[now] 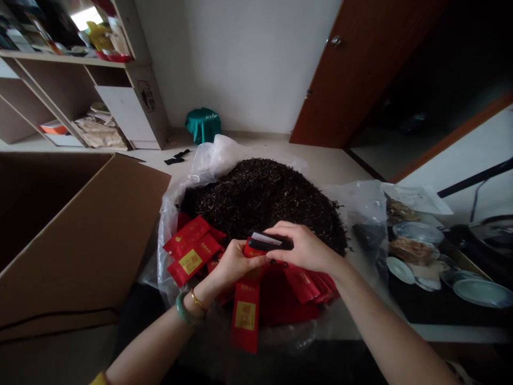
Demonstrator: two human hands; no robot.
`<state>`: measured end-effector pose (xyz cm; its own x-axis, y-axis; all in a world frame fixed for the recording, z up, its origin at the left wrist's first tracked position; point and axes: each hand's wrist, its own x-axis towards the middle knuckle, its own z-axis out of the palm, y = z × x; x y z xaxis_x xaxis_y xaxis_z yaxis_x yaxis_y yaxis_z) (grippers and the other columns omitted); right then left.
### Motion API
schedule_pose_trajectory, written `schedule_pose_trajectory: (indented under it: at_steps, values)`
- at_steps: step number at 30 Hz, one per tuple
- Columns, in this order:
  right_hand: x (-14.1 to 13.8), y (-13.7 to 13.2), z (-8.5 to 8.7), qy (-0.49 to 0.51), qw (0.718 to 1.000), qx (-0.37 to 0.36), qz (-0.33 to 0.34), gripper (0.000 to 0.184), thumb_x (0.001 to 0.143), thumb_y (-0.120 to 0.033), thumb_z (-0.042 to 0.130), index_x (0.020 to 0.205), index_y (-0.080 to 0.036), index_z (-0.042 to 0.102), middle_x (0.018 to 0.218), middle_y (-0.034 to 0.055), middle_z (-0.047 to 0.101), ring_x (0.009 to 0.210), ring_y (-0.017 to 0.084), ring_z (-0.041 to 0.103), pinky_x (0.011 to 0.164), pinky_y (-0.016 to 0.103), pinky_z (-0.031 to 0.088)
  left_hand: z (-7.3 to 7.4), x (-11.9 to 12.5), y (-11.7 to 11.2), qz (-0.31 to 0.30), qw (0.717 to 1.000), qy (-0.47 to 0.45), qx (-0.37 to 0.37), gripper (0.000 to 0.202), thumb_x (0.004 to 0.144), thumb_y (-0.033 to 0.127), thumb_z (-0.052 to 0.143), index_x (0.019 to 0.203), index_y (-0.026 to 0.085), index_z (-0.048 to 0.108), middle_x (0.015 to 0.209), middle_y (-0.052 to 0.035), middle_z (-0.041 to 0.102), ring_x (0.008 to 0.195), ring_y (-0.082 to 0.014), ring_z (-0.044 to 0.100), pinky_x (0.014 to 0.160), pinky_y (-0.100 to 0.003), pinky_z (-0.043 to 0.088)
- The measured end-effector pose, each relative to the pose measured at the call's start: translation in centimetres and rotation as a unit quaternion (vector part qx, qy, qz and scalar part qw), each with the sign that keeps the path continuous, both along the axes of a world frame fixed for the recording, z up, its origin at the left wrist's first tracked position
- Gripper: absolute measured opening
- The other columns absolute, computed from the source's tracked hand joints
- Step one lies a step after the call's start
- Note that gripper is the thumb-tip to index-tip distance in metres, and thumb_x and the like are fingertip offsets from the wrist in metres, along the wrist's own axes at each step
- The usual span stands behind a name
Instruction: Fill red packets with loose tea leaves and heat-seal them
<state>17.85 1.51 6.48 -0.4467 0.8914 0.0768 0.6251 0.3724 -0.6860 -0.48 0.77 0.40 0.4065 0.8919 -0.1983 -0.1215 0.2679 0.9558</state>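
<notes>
Red foil sachet (pixel 246 313) hangs pinched in left hand (pixel 232 263); right hand (pixel 306 248) grips small black scoop (pixel 269 243) at its mouth; loose dark tea (pixel 260 198) heaped beyond.

Open air lies above the loose tea heap (pixel 260 198). A cardboard box (pixel 80 235) walls off the left; dishes (pixel 417 251) crowd the right; red packets (pixel 192 248) clutter the near edge.

Honestly nothing here is legible. The red packets (pixel 191 249) have yellow label squares with print too blurry to read, the green bag (pixel 203 124) at the far wall has pale lettering too small, and the shelf side (pixel 147 96) carries an unclear dark mark.
</notes>
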Motion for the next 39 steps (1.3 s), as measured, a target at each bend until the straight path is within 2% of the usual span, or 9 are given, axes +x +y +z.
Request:
schedule_pose_trajectory:
  at_steps: [6, 14, 20, 23, 25, 30, 33, 37, 39]
  values:
    - [-1.3, 0.1, -0.5, 0.003, 0.999, 0.036, -0.006, 0.02, 0.079, -0.022, 0.067, 0.098, -0.021, 0.072, 0.089, 0.0031, 0.068, 0.079, 0.016, 0.066, 0.075, 0.028, 0.052, -0.1, 0.1, 0.0, 0.012, 1.0, 0.013, 0.0, 0.048, 0.052, 0.054, 0.081, 0.06, 0.011, 0.062, 0.052, 0.0029, 0.056, 0.046, -0.0059, 0.042, 0.046, -0.019, 0.036]
    - [2.7, 0.9, -2.2, 0.021, 0.994, 0.069, -0.086, 0.042, 0.076, -0.037, 0.071, 0.114, -0.021, 0.066, 0.106, 0.0067, 0.067, 0.096, 0.022, 0.065, 0.086, 0.035, 0.053, 0.5, -0.4, 0.9, 0.14, 0.989, 0.041, 0.031, 0.044, 0.055, 0.049, 0.08, 0.075, 0.013, 0.063, 0.067, 0.001, 0.063, 0.057, -0.0102, 0.052, 0.054, -0.021, 0.043]
    - [8.1, 2.0, -7.8, -0.083, 0.982, 0.095, -0.143, 0.042, 0.078, -0.034, 0.066, 0.118, -0.022, 0.063, 0.109, 0.0091, 0.065, 0.102, 0.026, 0.063, 0.093, 0.041, 0.049, 0.8, -2.4, 2.8, 0.165, 0.983, 0.08, 0.022, 0.045, 0.06, 0.056, 0.074, 0.067, 0.014, 0.061, 0.055, 0.0026, 0.056, 0.048, -0.0094, 0.047, 0.047, -0.021, 0.036]
    - [9.5, 2.3, -10.9, -0.121, 0.98, 0.077, -0.135, 0.044, 0.08, -0.033, 0.063, 0.122, -0.021, 0.06, 0.113, 0.0102, 0.064, 0.108, 0.028, 0.06, 0.097, 0.042, 0.047, 0.4, -3.0, 3.5, 0.143, 0.981, 0.127, 0.033, 0.046, 0.062, 0.059, 0.071, 0.068, 0.014, 0.064, 0.051, 0.0034, 0.053, 0.046, -0.0086, 0.043, 0.044, -0.02, 0.03]
    - [9.8, 2.4, -11.8, -0.154, 0.977, 0.072, -0.13, 0.047, 0.08, -0.031, 0.062, 0.125, -0.02, 0.058, 0.116, 0.0117, 0.063, 0.111, 0.03, 0.058, 0.097, 0.043, 0.046, 0.0, -3.3, 3.9, 0.131, 0.975, 0.172, 0.052, 0.046, 0.065, 0.06, 0.067, 0.064, 0.014, 0.062, 0.048, 0.004, 0.048, 0.045, -0.0084, 0.039, 0.043, -0.02, 0.026]
    - [7.5, 1.0, -9.8, -0.162, 0.967, 0.134, -0.141, 0.041, 0.082, -0.031, 0.061, 0.121, -0.021, 0.061, 0.116, 0.0124, 0.063, 0.108, 0.031, 0.056, 0.097, 0.048, 0.044, -0.4, -4.1, 4.3, 0.09, 0.94, 0.304, 0.124, 0.047, 0.075, 0.056, 0.055, 0.05, 0.018, 0.044, 0.046, 0.0043, 0.036, 0.047, -0.009, 0.031, 0.044, -0.023, 0.02]
    - [3.6, -1.7, -8.3, -0.09, 0.984, 0.142, -0.054, 0.037, 0.085, -0.041, 0.059, 0.117, -0.022, 0.063, 0.106, 0.0102, 0.066, 0.103, 0.028, 0.058, 0.093, 0.045, 0.047, 0.1, -4.3, 4.1, 0.056, 0.925, 0.345, 0.147, 0.046, 0.08, 0.052, 0.048, 0.05, 0.019, 0.04, 0.048, 0.0034, 0.036, 0.049, -0.0101, 0.031, 0.046, -0.025, 0.02]
    - [-1.4, -5.4, -8.6, -0.121, 0.983, 0.129, 0.037, 0.083, 0.068, -0.061, 0.07, 0.131, -0.01, 0.053, 0.116, 0.0191, 0.062, 0.106, 0.035, 0.053, 0.093, 0.055, 0.045, 0.8, -4.3, 3.8, 0.012, 0.906, 0.385, 0.175, 0.044, 0.082, 0.045, 0.047, 0.047, 0.018, 0.044, 0.046, 0.0032, 0.037, 0.048, -0.0106, 0.032, 0.048, -0.026, 0.022]
    - [-2.7, -6.2, -9.4, -0.141, 0.981, 0.127, 0.041, 0.089, 0.063, -0.06, 0.075, 0.131, -0.009, 0.052, 0.117, 0.0213, 0.061, 0.107, 0.037, 0.051, 0.092, 0.057, 0.044, 0.7, -4.3, 3.9, -0.007, 0.901, 0.395, 0.182, 0.043, 0.081, 0.043, 0.049, 0.046, 0.018, 0.048, 0.045, 0.0027, 0.042, 0.048, -0.0106, 0.034, 0.049, -0.026, 0.023]
